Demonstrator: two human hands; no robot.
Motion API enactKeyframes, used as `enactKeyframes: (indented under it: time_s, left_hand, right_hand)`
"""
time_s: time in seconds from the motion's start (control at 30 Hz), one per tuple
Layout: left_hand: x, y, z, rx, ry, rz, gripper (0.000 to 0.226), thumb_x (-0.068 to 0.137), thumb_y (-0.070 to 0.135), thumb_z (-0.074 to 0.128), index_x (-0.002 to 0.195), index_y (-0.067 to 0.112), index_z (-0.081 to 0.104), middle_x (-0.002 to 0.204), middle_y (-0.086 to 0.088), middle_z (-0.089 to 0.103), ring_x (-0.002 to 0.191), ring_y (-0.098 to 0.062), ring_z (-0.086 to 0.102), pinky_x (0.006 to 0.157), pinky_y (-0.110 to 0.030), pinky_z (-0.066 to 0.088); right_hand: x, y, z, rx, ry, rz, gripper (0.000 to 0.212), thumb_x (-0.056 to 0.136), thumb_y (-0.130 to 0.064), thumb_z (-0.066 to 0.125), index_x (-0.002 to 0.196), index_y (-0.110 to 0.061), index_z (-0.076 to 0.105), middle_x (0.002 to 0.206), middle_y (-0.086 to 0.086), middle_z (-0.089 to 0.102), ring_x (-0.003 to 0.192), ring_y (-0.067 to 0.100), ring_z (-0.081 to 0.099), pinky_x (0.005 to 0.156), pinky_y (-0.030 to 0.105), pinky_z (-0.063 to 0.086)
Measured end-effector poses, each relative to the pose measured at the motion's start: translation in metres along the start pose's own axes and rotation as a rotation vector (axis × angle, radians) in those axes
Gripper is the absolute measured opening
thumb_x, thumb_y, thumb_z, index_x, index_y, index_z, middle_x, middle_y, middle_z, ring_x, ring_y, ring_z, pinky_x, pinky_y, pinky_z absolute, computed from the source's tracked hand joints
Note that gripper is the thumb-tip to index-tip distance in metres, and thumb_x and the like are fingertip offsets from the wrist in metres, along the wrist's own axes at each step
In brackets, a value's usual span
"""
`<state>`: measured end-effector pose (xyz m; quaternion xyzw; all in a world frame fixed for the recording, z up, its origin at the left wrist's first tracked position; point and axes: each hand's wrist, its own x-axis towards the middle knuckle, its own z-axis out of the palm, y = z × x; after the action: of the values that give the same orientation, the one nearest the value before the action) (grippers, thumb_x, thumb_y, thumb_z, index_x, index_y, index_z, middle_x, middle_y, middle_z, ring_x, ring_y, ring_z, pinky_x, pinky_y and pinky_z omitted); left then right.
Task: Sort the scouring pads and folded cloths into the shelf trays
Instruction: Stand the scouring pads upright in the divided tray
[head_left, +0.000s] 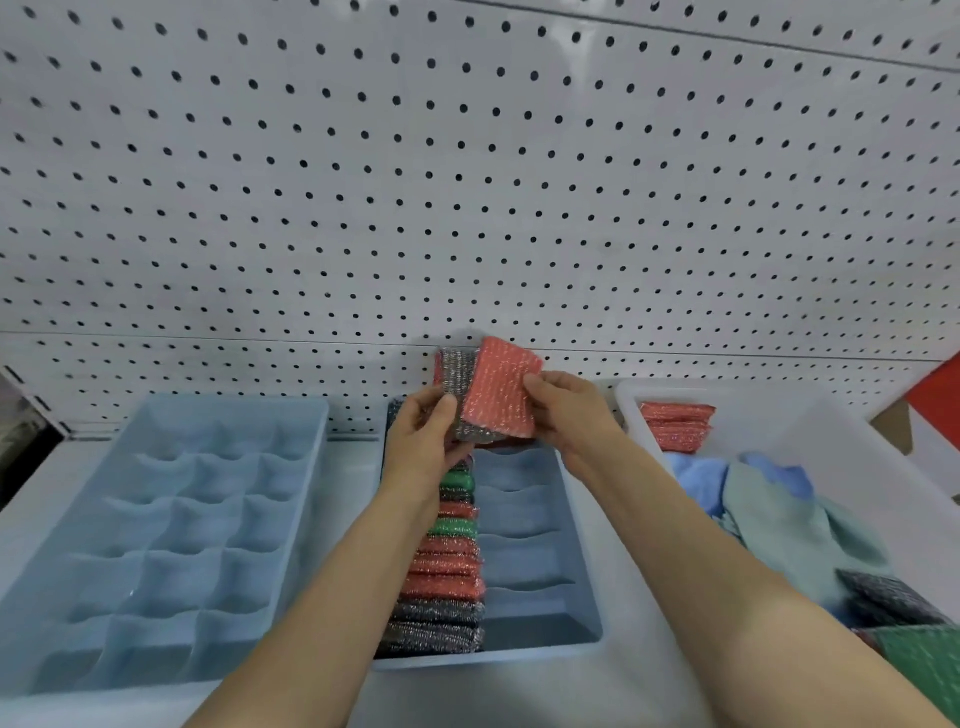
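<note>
Both hands are raised over the far end of the middle blue tray (584, 618). My left hand (423, 436) grips a silver-grey scouring pad (460, 382), and my right hand (566, 410) pinches a red scouring pad (501, 387) that overlaps it. The tray's left column holds a row of upright pads (444, 571), green, red and grey; its right column of slots shows bare blue. On the right, a white bin (841, 447) holds red pads (675, 423), blue and pale green folded cloths (769, 509), plus a grey pad (883, 597) and a green pad (919, 660).
A second blue tray (156, 540) divided into several small cells sits at the left on the white shelf. A white pegboard wall (467, 182) rises right behind the trays. Something red (940, 395) stands at the far right edge.
</note>
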<state>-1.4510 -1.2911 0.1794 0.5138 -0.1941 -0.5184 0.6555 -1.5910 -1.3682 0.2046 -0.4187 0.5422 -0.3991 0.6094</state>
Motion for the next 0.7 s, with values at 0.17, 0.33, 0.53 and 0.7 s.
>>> enactKeyframes:
  time_s: [0.17,0.33,0.53,0.7]
  left_hand:
    - [0.002,-0.003,0.000,0.043,0.011,0.026,0.018,0.097,0.015,0.062,0.114,0.018,0.061,0.115,-0.005,0.068,0.098,-0.019,0.068,0.086,-0.040,0.059]
    - [0.007,-0.001,-0.011,-0.023,0.153,0.062,0.020,0.096,0.016,0.064,0.116,0.014,0.060,0.112,-0.004,0.069,0.099,-0.020,0.069,0.080,-0.036,0.060]
    - [0.008,0.002,-0.017,-0.058,0.195,0.066,0.018,0.097,0.016,0.061,0.115,0.016,0.058,0.112,-0.003,0.068,0.102,-0.023,0.068,0.077,-0.033,0.059]
    - [0.005,0.004,-0.020,-0.075,0.179,0.058,0.016,0.097,0.017,0.061,0.112,0.017,0.059,0.113,-0.004,0.068,0.102,-0.022,0.068,0.077,-0.033,0.059]
  right_hand:
    - [-0.004,0.011,0.010,-0.034,-0.078,-0.007,0.028,0.090,-0.023,0.072,0.111,-0.005,0.064,0.098,0.011,0.072,0.080,0.022,0.070,0.076,0.041,0.061]
    - [0.007,0.011,-0.013,-0.150,0.100,-0.187,0.024,0.083,-0.013,0.078,0.105,-0.012,0.067,0.097,0.008,0.073,0.088,0.025,0.070,0.083,0.040,0.059]
    - [0.019,0.018,-0.020,-0.885,0.016,-0.468,0.027,0.087,-0.020,0.074,0.114,-0.017,0.073,0.108,0.003,0.071,0.101,0.020,0.062,0.092,0.032,0.048]
    - [0.031,0.029,-0.010,-1.116,0.078,-0.655,0.028,0.078,-0.028,0.078,0.106,-0.028,0.075,0.101,0.009,0.064,0.103,0.025,0.055,0.088,0.037,0.048]
